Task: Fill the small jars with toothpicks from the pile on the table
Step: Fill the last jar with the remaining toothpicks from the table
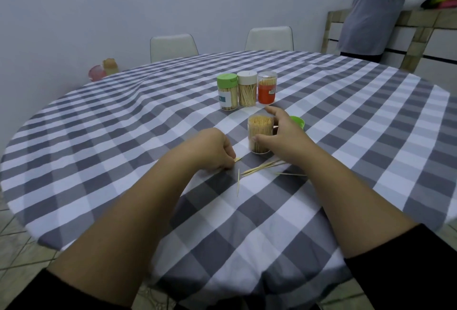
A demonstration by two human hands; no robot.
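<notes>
An open clear jar [260, 134], packed with upright toothpicks, stands at the middle of the checked table. My right hand [284, 134] wraps around its right side, thumb on the front. My left hand [215, 151] rests on the cloth left of the jar, fingers pinched on a few toothpicks whose ends poke out [237, 159]. Several loose toothpicks [262, 167] lie scattered just in front of the jar. Behind my right hand sits a green lid [298, 121].
Three filled jars stand in a row further back: green-capped [227, 92], white-capped [246, 89], and an orange-labelled one [267, 87]. Two white chairs [173, 46] stand behind the table. A person in grey [380, 10] stands at a counter, far right.
</notes>
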